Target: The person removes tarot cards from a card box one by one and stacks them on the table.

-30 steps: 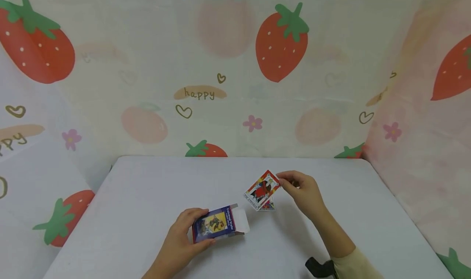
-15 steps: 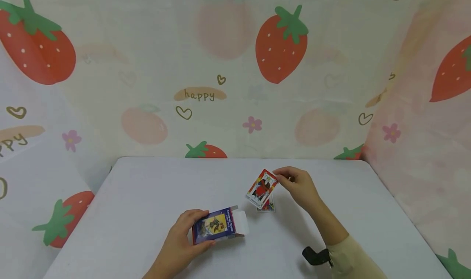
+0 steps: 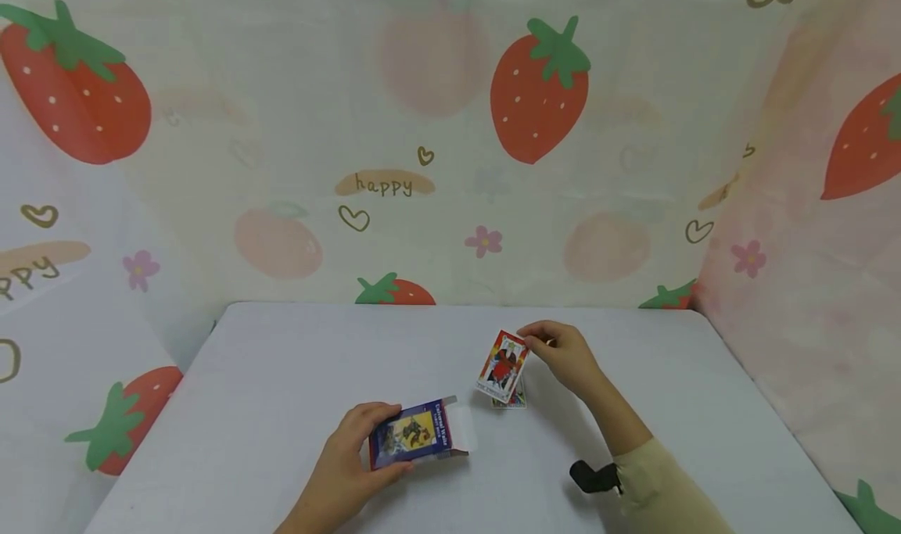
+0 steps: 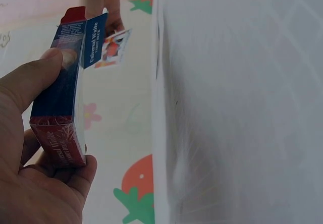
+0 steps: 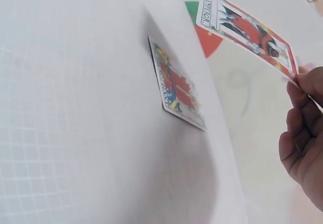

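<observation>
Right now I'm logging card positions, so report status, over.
Left grip holding blue-and-red cardboard box, flap open. Right grip pinching raised red-bordered picture card by a corner. Multicoloured rectangular card flat below; nothing visible between.

A white table [image 3: 281, 362] stands before a pale cloth [image 3: 422, 245] printed with red strawberries [image 3: 540, 100], faded pink fruit [image 3: 278, 243], purple flowers [image 3: 483, 241] and brown hearts [image 3: 354, 218]. The word "happy" [image 3: 385, 184] sits on an orange patch [image 3: 424, 183], with 1 heart above and 1 below.

A colourful card [image 5: 176, 86] lies on the white table [image 3: 281, 354].
</observation>
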### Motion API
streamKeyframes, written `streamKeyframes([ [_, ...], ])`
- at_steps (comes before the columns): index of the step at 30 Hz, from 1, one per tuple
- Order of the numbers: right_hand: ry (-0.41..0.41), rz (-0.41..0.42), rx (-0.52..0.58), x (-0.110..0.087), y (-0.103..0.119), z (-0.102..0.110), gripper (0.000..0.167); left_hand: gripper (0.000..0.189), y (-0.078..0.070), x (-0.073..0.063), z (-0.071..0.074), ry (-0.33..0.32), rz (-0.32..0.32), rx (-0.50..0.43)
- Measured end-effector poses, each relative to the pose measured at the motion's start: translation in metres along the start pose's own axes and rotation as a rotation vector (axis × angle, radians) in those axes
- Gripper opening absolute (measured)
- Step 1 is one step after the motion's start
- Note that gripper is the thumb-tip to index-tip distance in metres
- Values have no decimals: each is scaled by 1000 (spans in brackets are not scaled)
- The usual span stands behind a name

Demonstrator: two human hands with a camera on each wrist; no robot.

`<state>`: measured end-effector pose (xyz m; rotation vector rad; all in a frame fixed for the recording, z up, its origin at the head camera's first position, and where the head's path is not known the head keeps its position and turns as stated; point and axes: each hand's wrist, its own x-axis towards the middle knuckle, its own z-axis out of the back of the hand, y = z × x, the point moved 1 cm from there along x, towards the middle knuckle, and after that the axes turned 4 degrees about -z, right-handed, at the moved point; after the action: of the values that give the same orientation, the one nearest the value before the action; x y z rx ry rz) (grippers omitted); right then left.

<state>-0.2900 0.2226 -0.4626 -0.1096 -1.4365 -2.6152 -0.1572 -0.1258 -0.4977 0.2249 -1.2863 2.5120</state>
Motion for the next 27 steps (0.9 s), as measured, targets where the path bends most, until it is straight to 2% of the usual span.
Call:
streamKeyframes([
  [12,72,-38,-40,13,-16,-8,15,73,-2,-1,0,-5,-13,6],
  [19,115,-40,-46,19,-23,-12,15,73,-1,0,1,7,6,-10],
  [27,151,-86,-54,23,-28,-16,16,73,1,-1,1,-8,-41,15],
])
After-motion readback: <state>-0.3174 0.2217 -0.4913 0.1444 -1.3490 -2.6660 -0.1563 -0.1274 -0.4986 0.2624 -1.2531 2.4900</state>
